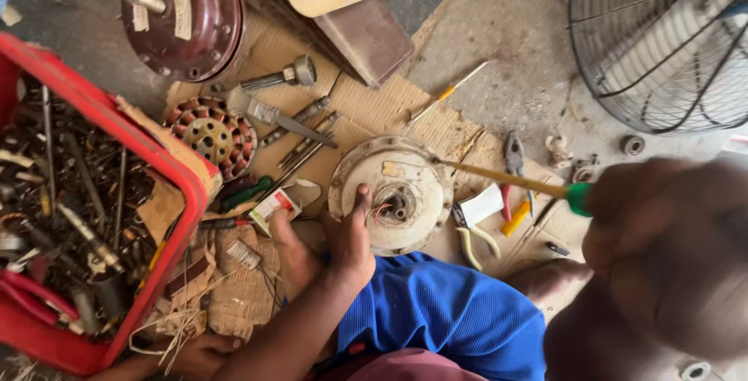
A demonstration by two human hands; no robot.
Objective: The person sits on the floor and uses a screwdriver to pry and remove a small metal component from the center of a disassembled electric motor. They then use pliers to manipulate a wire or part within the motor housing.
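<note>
Cream-coloured metal, worn and dusty, makes up the round motor cover (389, 194) lying flat on a sheet of cardboard (366, 104) spread over a concrete floor, just in front of the person's blue-clad knee (444, 311). The left hand (351, 237) rests on the cover's near edge, fingers curled down over the rim and the thumb laid flat on top, steadying it. The right hand (662, 248), close to the camera and blurred, is closed around the green handle of a long screwdriver (506, 176), whose yellowish shaft runs leftward to touch the cover's upper right rim.

Beside the cover on the right lie pliers with pale handles (471, 241) and a second pair with red handles (512, 167). Up and to the left sit a copper-wound stator (212, 133), several loose metal rods (300, 128) and a maroon motor housing (183, 15) with a protruding shaft. A red plastic crate (156, 225), filled with dark tools and scrap parts, stands at the far left. A wire fan guard (662, 38) occupies the upper right corner, well apart from the hands.
</note>
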